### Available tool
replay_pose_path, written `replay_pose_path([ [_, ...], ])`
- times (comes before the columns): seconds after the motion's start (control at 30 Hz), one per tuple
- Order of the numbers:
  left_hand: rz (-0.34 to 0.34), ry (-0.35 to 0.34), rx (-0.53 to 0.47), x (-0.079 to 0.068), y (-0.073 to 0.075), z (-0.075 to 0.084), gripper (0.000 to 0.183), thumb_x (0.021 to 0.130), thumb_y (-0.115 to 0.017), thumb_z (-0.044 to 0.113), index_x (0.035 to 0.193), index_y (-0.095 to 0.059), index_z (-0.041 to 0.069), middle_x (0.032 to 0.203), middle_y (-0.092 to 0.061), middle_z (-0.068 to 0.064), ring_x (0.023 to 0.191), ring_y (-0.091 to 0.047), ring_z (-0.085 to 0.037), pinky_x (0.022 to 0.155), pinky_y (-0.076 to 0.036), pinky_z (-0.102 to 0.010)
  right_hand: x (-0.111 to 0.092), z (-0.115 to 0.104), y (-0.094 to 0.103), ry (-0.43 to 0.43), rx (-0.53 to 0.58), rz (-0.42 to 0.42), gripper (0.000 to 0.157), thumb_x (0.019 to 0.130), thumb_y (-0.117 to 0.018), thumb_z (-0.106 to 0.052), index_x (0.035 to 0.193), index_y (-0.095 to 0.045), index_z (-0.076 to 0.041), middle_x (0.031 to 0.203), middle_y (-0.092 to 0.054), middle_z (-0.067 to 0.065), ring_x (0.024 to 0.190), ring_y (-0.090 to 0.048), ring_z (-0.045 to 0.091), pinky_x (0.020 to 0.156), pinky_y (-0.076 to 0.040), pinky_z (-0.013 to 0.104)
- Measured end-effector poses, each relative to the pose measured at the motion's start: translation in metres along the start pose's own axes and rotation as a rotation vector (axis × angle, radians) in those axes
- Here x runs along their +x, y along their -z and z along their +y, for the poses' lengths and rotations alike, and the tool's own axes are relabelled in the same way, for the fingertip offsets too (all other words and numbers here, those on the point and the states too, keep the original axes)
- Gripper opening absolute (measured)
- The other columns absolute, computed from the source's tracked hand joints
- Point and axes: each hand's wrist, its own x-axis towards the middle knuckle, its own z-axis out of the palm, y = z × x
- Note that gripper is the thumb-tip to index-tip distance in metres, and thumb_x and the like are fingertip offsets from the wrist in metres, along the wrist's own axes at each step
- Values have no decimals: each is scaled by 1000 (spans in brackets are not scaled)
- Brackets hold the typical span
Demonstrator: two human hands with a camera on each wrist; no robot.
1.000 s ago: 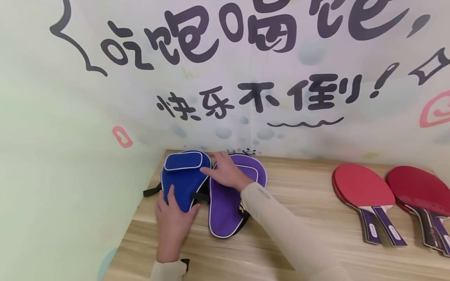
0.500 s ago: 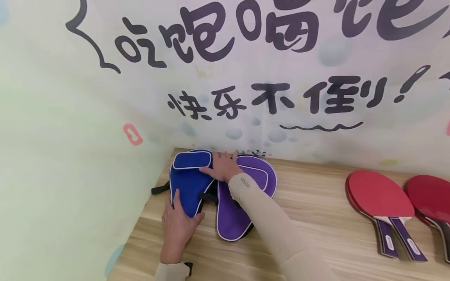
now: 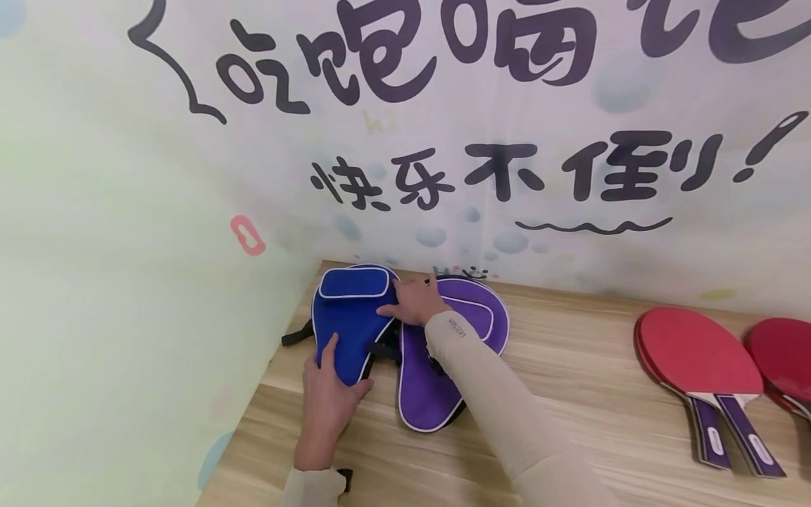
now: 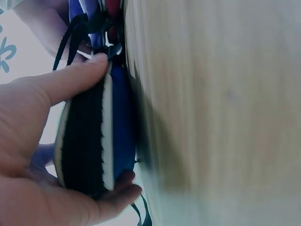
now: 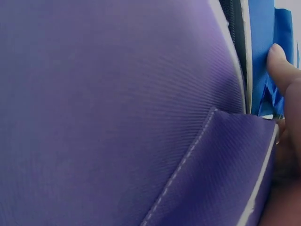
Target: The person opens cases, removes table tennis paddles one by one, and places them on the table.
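A blue table tennis bat case with white piping and a front pocket lies near the table's back left corner. My left hand grips its narrow lower end, thumb on one edge and fingers round the other; the left wrist view shows the zipped side of the blue case between them. Beside it lies a purple bat case, partly under my right hand. That hand's thumb touches the blue case's right edge. In the right wrist view, the purple case hides most of its fingers.
Two red bats with purple handles lie stacked on the wooden table to the right. Another dark red bat is cut off by the view's edge. A printed wall stands directly behind the table.
The head view has turned left, so everything shifts rightward in it. My right hand has shifted slightly at the blue case's right edge; the left keeps its grip.
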Motion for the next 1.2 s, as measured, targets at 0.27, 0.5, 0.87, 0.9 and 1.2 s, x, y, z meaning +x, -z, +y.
replay_pose_path([
  [0.27,-18,-37,-31,-6,3,8,98,79,-88,28,159,-32,22,158,-27,-30,137,-38,-48,107,-43,-68,-10,12,14,29,103,-27,85,95,-57,-64,160,-35,-13,162,-44,8,155,-29,35,126,-5,67],
  [0.5,77,-136,-31,-15,15,21,94,77,-90,25,156,-38,24,157,-28,-27,140,-36,-48,106,-44,-69,-21,17,28,96,217,75,84,96,-59,-61,158,-37,-9,152,-55,13,143,-48,33,122,-30,54],
  [0.87,310,-447,-97,-46,10,62,80,68,-92,20,140,-57,14,146,-42,-34,130,-48,-51,98,-50,-64,-89,54,52,133,413,376,75,95,-69,-49,153,-46,-8,155,-51,15,147,-42,33,121,-36,51],
  [0.9,326,-490,-98,-49,8,65,80,67,-92,21,139,-58,13,145,-43,-35,129,-49,-51,98,-50,-64,-97,59,51,123,415,393,75,94,-69,-49,152,-48,-8,155,-51,15,147,-42,34,121,-36,51],
  [1.2,296,-696,-108,-90,-18,94,88,62,-96,33,141,-61,17,148,-49,-27,125,-56,-41,94,-54,-56,-172,120,39,6,446,490,75,89,-74,-52,148,-54,-10,151,-54,15,141,-50,36,113,-43,57],
])
